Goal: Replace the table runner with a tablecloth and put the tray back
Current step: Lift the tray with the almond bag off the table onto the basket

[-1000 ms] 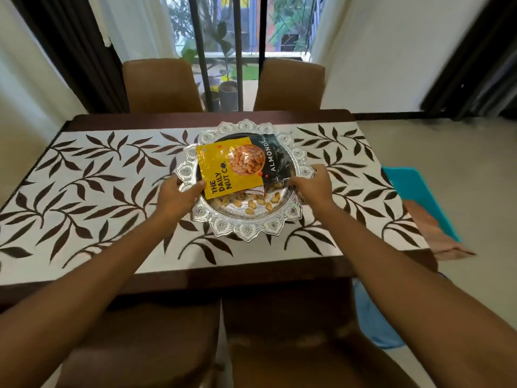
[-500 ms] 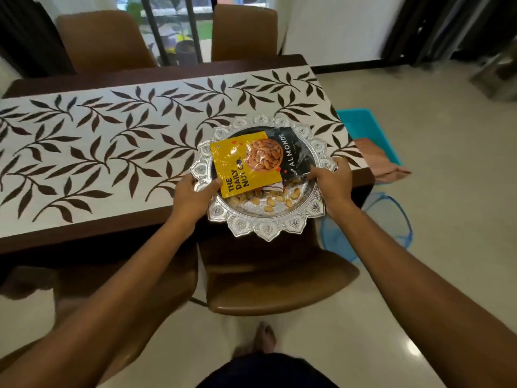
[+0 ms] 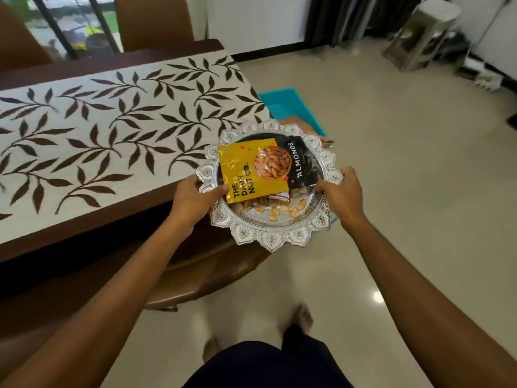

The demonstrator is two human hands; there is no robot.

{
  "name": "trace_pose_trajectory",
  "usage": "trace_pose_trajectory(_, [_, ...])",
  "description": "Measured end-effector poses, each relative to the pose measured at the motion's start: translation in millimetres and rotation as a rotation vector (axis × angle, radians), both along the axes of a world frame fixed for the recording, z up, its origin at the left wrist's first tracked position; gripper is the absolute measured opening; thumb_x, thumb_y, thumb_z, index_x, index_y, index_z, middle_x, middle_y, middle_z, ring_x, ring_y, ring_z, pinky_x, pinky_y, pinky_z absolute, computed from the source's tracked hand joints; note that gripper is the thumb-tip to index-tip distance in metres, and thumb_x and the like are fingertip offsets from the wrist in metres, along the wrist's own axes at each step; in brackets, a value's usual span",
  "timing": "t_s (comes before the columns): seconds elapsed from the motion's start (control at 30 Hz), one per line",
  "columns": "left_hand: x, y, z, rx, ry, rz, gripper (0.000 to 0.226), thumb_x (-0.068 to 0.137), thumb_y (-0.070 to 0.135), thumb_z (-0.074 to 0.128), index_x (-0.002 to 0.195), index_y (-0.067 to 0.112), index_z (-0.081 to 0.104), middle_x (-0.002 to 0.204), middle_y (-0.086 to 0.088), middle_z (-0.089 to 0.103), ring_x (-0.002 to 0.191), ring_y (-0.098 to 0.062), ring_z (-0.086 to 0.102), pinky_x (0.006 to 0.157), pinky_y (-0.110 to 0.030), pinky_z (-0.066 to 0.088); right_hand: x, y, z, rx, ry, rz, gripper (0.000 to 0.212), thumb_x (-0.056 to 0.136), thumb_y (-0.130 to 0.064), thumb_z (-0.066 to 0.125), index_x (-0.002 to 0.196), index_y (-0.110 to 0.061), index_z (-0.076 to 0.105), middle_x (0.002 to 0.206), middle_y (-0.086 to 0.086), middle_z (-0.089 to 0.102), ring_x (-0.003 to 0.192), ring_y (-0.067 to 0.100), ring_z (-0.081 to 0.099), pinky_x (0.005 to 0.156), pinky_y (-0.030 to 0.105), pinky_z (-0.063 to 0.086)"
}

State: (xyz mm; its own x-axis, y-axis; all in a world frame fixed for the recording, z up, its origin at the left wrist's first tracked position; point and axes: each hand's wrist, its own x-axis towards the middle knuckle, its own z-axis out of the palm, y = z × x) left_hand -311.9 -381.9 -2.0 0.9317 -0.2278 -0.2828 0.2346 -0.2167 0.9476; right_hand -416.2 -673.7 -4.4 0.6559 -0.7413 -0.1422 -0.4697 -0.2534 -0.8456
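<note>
I hold an ornate round silver tray (image 3: 282, 238) in the air past the table's near right corner. My left hand (image 3: 193, 200) grips its left rim, thumb on a yellow and black almond packet (image 3: 263, 166) lying in it. My right hand (image 3: 340, 191) grips the right rim. Loose nuts (image 3: 275, 212) lie in the tray's bowl. The white table runner (image 3: 112, 141) with dark leaf print lies flat along the dark wooden table (image 3: 84, 228).
A brown chair (image 3: 212, 273) stands tucked under the table below the tray, two more at the far side. A teal bin (image 3: 291, 107) with a folded brownish cloth (image 3: 324, 140) sits on the floor beyond the table end. A metal stool (image 3: 419, 35) stands far right.
The tray was lifted off the runner and carried right and toward me, off the table's corner. Both hands kept their grip on its rim. My view has swung right.
</note>
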Motion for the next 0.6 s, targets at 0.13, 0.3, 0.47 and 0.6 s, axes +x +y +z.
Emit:
trace_pose_trajectory(0.13, [-5.7, -82.7, -13.1, 0.051, 0.087, -0.101, 0.038, 0.077, 0.006, 0.083, 0.111, 0.011, 0.067, 0.103, -0.007, 0.076, 0.086, -0.021, 0.074, 0.071, -0.039, 0.061, -37.3, -86.6, -18.1, -0.119, 0.203, 0.065, 0.058, 0.048, -0.057, 0.067, 0.095, -0.027, 0.052, 0.09, -0.007, 0.064, 0.081, 0.022, 0.061, 0.067, 0.034, 0.043])
trace_pose_trajectory(0.3, [-16.2, -188.0, -39.8, 0.162, 0.146, -0.211, 0.066, 0.067, 0.005, 0.09, 0.12, 0.014, 0.051, 0.104, -0.008, 0.07, 0.079, -0.018, 0.073, 0.052, -0.029, 0.057, -77.6, -191.7, -44.6, -0.189, 0.311, 0.096, 0.068, 0.049, -0.071, 0.059, 0.1, -0.027, 0.05, 0.091, -0.004, 0.062, 0.081, 0.024, 0.057, 0.067, 0.033, 0.041])
trace_pose_trajectory(0.47, [-39.9, -290.9, -75.0, 0.278, 0.143, -0.265, 0.058, 0.06, 0.004, 0.094, 0.096, 0.02, 0.051, 0.098, -0.01, 0.067, 0.076, -0.017, 0.068, 0.05, -0.034, 0.059, -115.0, -284.0, -68.8, -0.011, 0.343, 0.092, 0.07, 0.059, -0.05, 0.073, 0.118, -0.021, 0.05, 0.101, 0.001, 0.062, 0.083, 0.021, 0.06, 0.061, 0.03, 0.039])
trace_pose_trajectory(0.6, [-45.9, -354.7, -99.5, 0.35, 0.131, -0.311, 0.062, 0.057, 0.01, 0.096, 0.099, 0.013, 0.051, 0.092, -0.006, 0.065, 0.078, -0.019, 0.065, 0.041, -0.024, 0.051, -132.8, -341.5, -90.9, -0.015, 0.41, 0.065, 0.076, 0.058, -0.054, 0.072, 0.124, -0.021, 0.051, 0.1, -0.001, 0.061, 0.089, 0.026, 0.06, 0.069, 0.032, 0.04])
